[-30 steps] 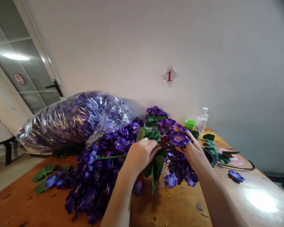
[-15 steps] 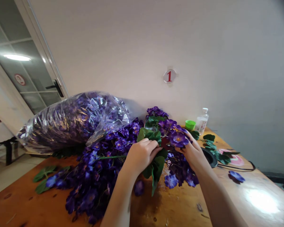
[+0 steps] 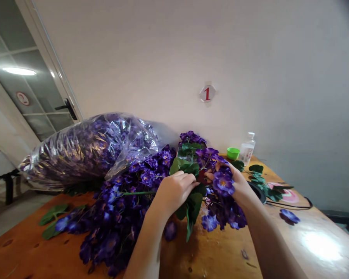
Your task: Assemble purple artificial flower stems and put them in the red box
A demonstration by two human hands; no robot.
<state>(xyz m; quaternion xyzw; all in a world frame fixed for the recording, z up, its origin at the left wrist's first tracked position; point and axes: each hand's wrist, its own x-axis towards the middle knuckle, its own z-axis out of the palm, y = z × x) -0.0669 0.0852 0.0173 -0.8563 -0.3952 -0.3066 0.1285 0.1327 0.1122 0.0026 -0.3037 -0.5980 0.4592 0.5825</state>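
My left hand (image 3: 174,190) is closed around the green leaves and stem of an artificial purple flower spray (image 3: 205,170) held just above the wooden table (image 3: 215,252). My right hand (image 3: 240,188) grips the same spray from the right, fingers curled among its blossoms, with one purple flower (image 3: 223,182) lying over the fingers. A large heap of loose purple flower sprays (image 3: 119,209) lies on the table to the left of my hands.
A clear plastic bag full of purple flowers (image 3: 84,149) lies at the back left. A green cap (image 3: 233,153) and a small clear bottle (image 3: 247,148) stand by the wall. Loose green leaves (image 3: 263,180), a black cable (image 3: 293,206) and a single blossom (image 3: 289,215) are at the right.
My right hand has curled in toward the left hand, and the purple flower by its fingers has shifted down and to the right. The left hand has hardly moved.
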